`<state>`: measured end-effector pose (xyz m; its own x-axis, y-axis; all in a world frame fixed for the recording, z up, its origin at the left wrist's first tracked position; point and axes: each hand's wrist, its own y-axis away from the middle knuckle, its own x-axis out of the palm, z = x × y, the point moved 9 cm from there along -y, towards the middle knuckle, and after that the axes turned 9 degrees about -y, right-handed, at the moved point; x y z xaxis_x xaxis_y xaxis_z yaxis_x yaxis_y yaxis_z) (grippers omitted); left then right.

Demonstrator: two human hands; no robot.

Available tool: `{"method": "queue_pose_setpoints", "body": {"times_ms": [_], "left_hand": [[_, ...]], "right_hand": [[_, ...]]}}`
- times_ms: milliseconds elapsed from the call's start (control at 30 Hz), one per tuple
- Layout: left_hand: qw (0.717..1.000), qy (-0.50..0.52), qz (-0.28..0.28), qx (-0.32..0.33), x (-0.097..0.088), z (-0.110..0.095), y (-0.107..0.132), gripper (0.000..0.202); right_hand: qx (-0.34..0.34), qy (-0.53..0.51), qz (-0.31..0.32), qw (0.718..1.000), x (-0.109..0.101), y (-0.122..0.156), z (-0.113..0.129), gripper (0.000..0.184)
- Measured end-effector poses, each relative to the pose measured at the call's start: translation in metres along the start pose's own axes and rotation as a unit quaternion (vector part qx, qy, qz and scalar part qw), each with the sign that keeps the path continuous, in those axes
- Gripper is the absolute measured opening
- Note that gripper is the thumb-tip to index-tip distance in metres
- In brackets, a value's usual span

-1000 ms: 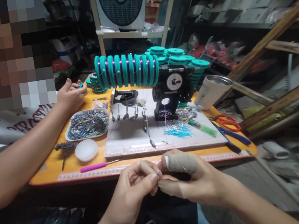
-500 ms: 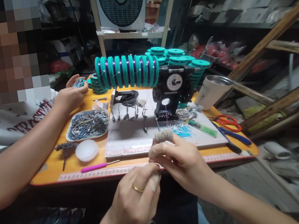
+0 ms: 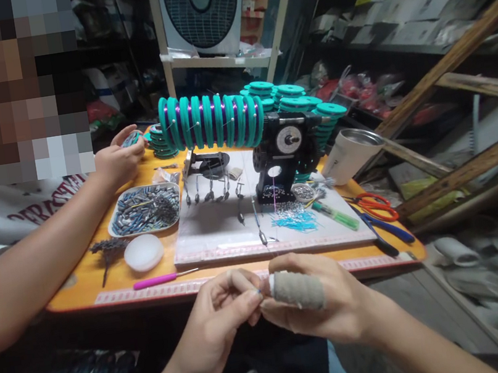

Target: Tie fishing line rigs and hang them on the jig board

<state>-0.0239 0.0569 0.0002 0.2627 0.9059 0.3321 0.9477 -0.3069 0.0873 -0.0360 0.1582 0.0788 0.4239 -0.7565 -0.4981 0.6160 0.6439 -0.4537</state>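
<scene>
My left hand (image 3: 218, 325) and my right hand (image 3: 313, 301) meet just in front of the orange table (image 3: 80, 280), fingertips pinched together on a thin line with a tiny blue piece. A grey cloth wrap covers my right forefinger. The line runs up to a small sinker (image 3: 262, 236) lying on the white mat (image 3: 218, 231) and on toward the black winding machine (image 3: 284, 153), which carries a row of teal spools (image 3: 211, 120).
A person at the left holds a teal spool (image 3: 132, 138) over the table's far corner. A tray of small parts (image 3: 145, 208), a white lid (image 3: 143, 253), a pink-handled tool (image 3: 162, 279), blue pieces (image 3: 296, 222), a green pen (image 3: 338, 217), scissors (image 3: 378, 204), pliers (image 3: 389, 231) and a cup (image 3: 351, 154) are on the table.
My right hand has come back down from over the mat's edge to meet my left hand, and both again pinch the line at the table's front edge.
</scene>
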Motion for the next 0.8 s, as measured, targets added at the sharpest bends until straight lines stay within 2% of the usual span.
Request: {"method": "queue_pose_setpoints", "body": {"times_ms": [67, 100, 133, 167, 200, 267, 300, 333, 367, 400, 433, 467, 500, 567, 600, 633, 667, 733, 800], "left_hand": [[0.996, -0.077, -0.019, 0.039, -0.003, -0.005, 0.001, 0.031], [0.986, -0.145, -0.044, 0.076, -0.006, -0.011, 0.003, 0.028], [0.963, -0.226, -0.077, 0.127, -0.008, -0.019, 0.007, 0.023], [0.924, -0.311, -0.114, 0.189, -0.009, -0.03, 0.013, 0.015], [0.871, -0.391, -0.151, 0.257, -0.006, -0.041, 0.021, 0.008], [0.743, -0.512, -0.202, 0.38, 0.007, -0.055, 0.038, 0.014], [0.686, -0.55, -0.209, 0.427, 0.015, -0.058, 0.045, 0.02], [0.643, -0.576, -0.203, 0.462, 0.022, -0.058, 0.049, 0.023], [0.613, -0.592, -0.189, 0.488, 0.029, -0.057, 0.051, 0.025], [0.598, -0.598, -0.17, 0.506, 0.034, -0.056, 0.052, 0.026], [0.6, -0.593, -0.153, 0.515, 0.037, -0.056, 0.052, 0.027], [0.622, -0.579, -0.14, 0.509, 0.036, -0.057, 0.05, 0.026], [0.662, -0.557, -0.131, 0.484, 0.033, -0.057, 0.046, 0.023], [0.782, -0.482, -0.12, 0.376, 0.019, -0.052, 0.031, 0.012], [0.844, -0.428, -0.112, 0.305, 0.01, -0.045, 0.023, 0.009], [0.895, -0.365, -0.104, 0.234, 0.003, -0.036, 0.017, 0.013], [0.933, -0.3, -0.093, 0.175, -0.001, -0.026, 0.013, 0.018], [0.975, -0.185, -0.065, 0.101, -0.004, -0.012, 0.009, 0.024], [0.991, -0.11, -0.037, 0.067, -0.003, -0.004, 0.007, 0.028]], "right_hand": [[-0.024, 0.017, 0.002, 1.0, 0.001, 0.001, 0.002, 0.014], [-0.034, 0.029, 0.001, 0.999, 0.0, 0.002, 0.004, 0.012], [-0.043, 0.041, -0.004, 0.998, -0.001, 0.001, 0.006, 0.009], [-0.05, 0.051, -0.013, 0.997, -0.002, -0.001, 0.008, 0.008], [-0.054, 0.059, -0.027, 0.996, -0.004, -0.003, 0.01, 0.011], [-0.056, 0.071, -0.065, 0.994, -0.009, -0.01, 0.012, 0.016], [-0.05, 0.075, -0.079, 0.993, -0.01, -0.013, 0.012, 0.016], [-0.04, 0.079, -0.088, 0.992, -0.01, -0.017, 0.011, 0.014], [-0.032, 0.081, -0.09, 0.992, -0.009, -0.019, 0.009, 0.012], [-0.025, 0.083, -0.086, 0.992, -0.008, -0.021, 0.007, 0.012], [-0.021, 0.086, -0.081, 0.993, -0.006, -0.021, 0.005, 0.011], [-0.018, 0.09, -0.08, 0.993, -0.005, -0.02, 0.003, 0.012], [-0.017, 0.093, -0.084, 0.992, -0.007, -0.018, 0.002, 0.011], [-0.027, 0.092, -0.101, 0.99, -0.012, -0.011, 0.003, 0.007], [-0.044, 0.086, -0.098, 0.99, -0.014, -0.008, 0.006, 0.012], [-0.062, 0.075, -0.082, 0.992, -0.013, -0.005, 0.01, 0.017], [-0.076, 0.06, -0.05, 0.994, -0.009, -0.004, 0.013, 0.02], [-0.07, 0.033, 0.029, 0.997, 0.002, -0.001, 0.014, 0.014], [-0.022, 0.017, 0.067, 0.997, 0.008, 0.0, 0.007, 0.004]]}}
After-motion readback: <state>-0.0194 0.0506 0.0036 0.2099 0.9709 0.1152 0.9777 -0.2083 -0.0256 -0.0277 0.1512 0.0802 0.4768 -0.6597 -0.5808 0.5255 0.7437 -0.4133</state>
